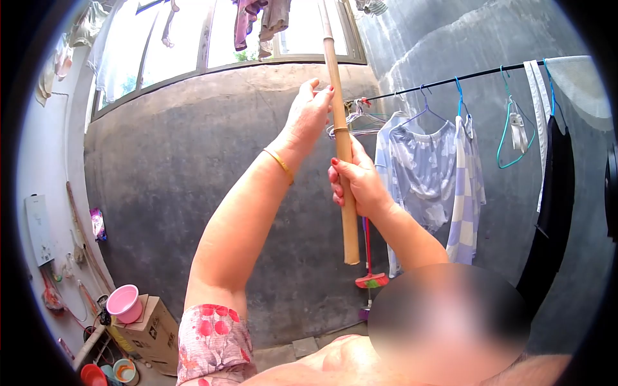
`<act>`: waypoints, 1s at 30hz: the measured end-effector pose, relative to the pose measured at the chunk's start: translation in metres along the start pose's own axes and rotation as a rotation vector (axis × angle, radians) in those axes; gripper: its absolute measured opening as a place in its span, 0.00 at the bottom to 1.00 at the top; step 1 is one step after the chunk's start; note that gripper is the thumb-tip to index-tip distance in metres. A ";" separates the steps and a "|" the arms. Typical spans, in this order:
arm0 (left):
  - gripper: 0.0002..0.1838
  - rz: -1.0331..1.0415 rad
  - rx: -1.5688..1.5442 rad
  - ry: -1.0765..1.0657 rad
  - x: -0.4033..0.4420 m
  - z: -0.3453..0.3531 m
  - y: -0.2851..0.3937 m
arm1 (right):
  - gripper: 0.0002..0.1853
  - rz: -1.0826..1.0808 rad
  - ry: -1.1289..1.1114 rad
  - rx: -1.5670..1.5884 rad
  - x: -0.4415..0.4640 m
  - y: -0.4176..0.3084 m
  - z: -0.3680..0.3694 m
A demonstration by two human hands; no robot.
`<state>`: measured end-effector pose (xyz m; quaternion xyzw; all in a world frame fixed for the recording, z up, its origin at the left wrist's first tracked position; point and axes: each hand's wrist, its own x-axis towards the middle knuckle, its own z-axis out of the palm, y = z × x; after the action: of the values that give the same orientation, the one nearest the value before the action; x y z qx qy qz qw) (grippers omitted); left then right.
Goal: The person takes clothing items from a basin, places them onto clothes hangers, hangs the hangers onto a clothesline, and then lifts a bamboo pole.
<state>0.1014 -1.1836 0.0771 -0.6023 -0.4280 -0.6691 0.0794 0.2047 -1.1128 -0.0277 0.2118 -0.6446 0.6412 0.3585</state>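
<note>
A long bamboo pole (347, 222) runs steeply up past the top edge of the view, its lower end hanging free. My right hand (362, 183) is closed around the pole's lower part, thumb across the front and fingertips showing on the left side. Higher up, my left hand (309, 116) is beside the pole, its thumb tip at the pole's left edge. The left index finger points up, apart from the thumb; the other left fingers are hidden. A yellow bangle (279, 166) circles my left wrist.
Clothes such as a pale blue garment (421, 161) hang from a dark rail (476, 78) on the right. More laundry (273, 19) hangs overhead by the window. A cardboard box (151, 331) with a pink basin (125, 303) stands lower left. A red broom (371, 280) leans at the wall.
</note>
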 end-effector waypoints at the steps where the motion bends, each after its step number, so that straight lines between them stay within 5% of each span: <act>1: 0.32 0.003 0.021 0.014 -0.006 -0.002 0.006 | 0.31 -0.010 0.005 -0.037 0.002 -0.001 -0.007; 6: 0.28 -0.039 0.052 0.002 -0.017 -0.023 -0.006 | 0.38 -0.044 0.043 -0.130 0.005 0.002 -0.031; 30: 0.16 -0.436 0.048 -0.091 -0.164 -0.114 -0.031 | 0.32 -0.037 0.202 -0.226 0.024 0.003 -0.055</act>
<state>0.0404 -1.3079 -0.0711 -0.5229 -0.5671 -0.6322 -0.0724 0.1969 -1.0537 -0.0164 0.1163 -0.6694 0.5760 0.4546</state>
